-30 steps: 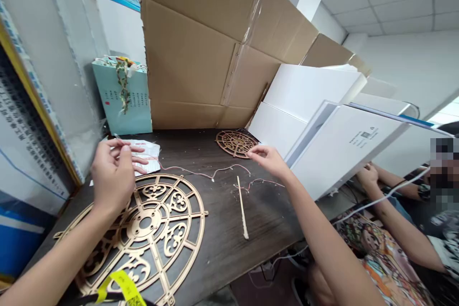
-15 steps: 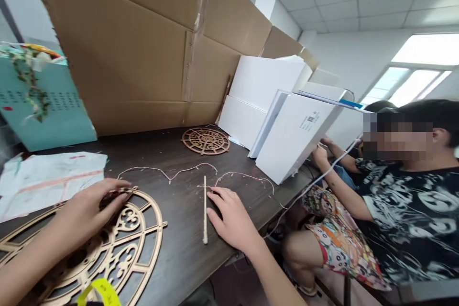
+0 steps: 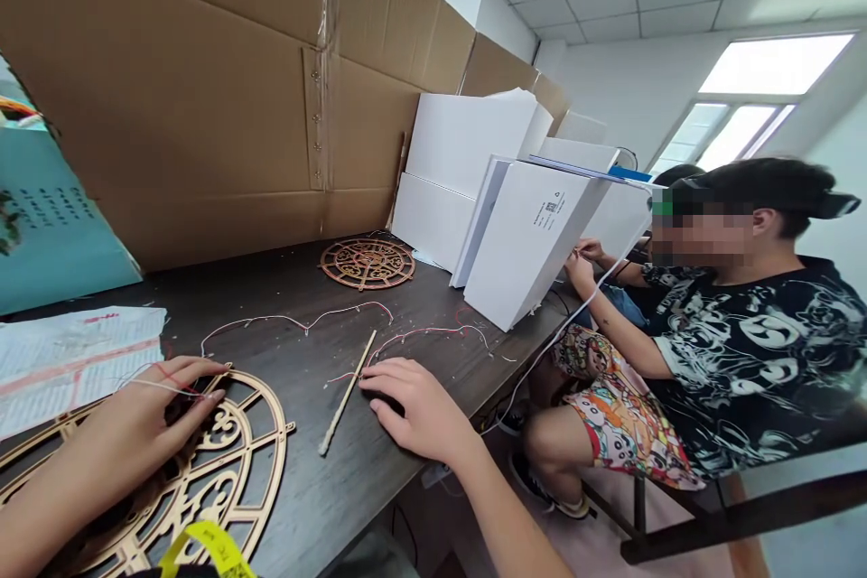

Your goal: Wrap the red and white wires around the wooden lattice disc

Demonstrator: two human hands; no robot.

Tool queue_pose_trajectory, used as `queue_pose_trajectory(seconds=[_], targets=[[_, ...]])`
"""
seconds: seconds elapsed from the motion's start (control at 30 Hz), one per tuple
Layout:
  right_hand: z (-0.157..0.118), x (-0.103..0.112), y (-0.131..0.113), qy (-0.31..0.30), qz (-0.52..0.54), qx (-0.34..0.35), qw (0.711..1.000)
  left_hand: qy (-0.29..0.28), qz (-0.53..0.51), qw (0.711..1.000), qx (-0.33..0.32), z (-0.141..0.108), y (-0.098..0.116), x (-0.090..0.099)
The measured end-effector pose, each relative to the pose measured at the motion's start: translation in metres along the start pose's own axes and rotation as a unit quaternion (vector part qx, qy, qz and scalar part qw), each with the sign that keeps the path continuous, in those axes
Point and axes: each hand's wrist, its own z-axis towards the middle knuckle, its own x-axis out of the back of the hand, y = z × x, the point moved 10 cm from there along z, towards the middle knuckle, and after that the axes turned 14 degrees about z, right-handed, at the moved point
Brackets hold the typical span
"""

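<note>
My left hand (image 3: 145, 424) rests on a large round openwork wooden panel (image 3: 267, 397), index finger and thumb apart near its rim. Its other fingers are partly hidden. Thin red and white wire (image 3: 159, 379) runs across the back of this hand. On the dark table, my right hand (image 3: 413, 406) lies with fingers bent and thumb apart, and nothing shows in its grasp. Just left of its fingertips, a thin pale stick (image 3: 349, 391) with a whitish, lumpy lower end lies slanted. A wire with small beads (image 3: 433, 331) stretches beyond the right hand.
A smaller round wooden lattice (image 3: 368, 264) lies by the cardboard wall (image 3: 203, 108). White boxes (image 3: 521, 235) stand at the back right. A printed sheet (image 3: 88, 352) and teal box (image 3: 54, 235) are left. A seated person (image 3: 738, 307) works at right; a white cable (image 3: 542, 366) hangs between.
The stick has turned from nearly upright in view to slanted, its lower end swinging left. My right hand stays beside it. The whole view has shifted to the right.
</note>
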Motion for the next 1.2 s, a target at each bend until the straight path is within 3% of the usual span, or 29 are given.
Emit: queue_pose_trajectory(seconds=[0.1,0.2,0.27,0.37,0.47,0.63,0.8,1.0,1.2], targets=[[-0.004,0.028,0.018,0.118,-0.031,-0.037,0.992,0.008,-0.003,1.000,-0.001,0.000,-0.001,0.000],[-0.024,0.077,0.052,0.241,-0.076,-0.106,0.962,0.015,-0.014,1.000,0.010,0.000,-0.004,0.001],[-0.041,0.113,0.078,0.285,-0.104,-0.160,0.939,0.024,-0.030,0.999,0.021,0.001,-0.005,0.002],[-0.063,0.152,0.116,0.284,-0.120,-0.238,0.921,0.035,-0.044,0.998,0.026,0.002,-0.006,0.002],[-0.069,0.164,0.140,0.235,-0.096,-0.288,0.923,0.032,-0.040,0.998,0.020,0.003,-0.005,-0.001],[-0.044,0.152,0.131,0.166,0.016,-0.273,0.947,0.071,-0.065,0.995,0.033,0.002,-0.003,0.006],[0.020,0.125,0.092,0.088,0.173,-0.225,0.955,0.106,-0.070,0.992,0.014,-0.003,0.009,0.016],[0.103,0.053,0.034,-0.058,0.334,-0.182,0.923,0.133,-0.098,0.986,-0.009,-0.010,0.026,0.031],[0.161,-0.013,-0.010,-0.090,0.433,-0.092,0.892,0.160,-0.176,0.971,-0.005,-0.016,0.039,0.047]])
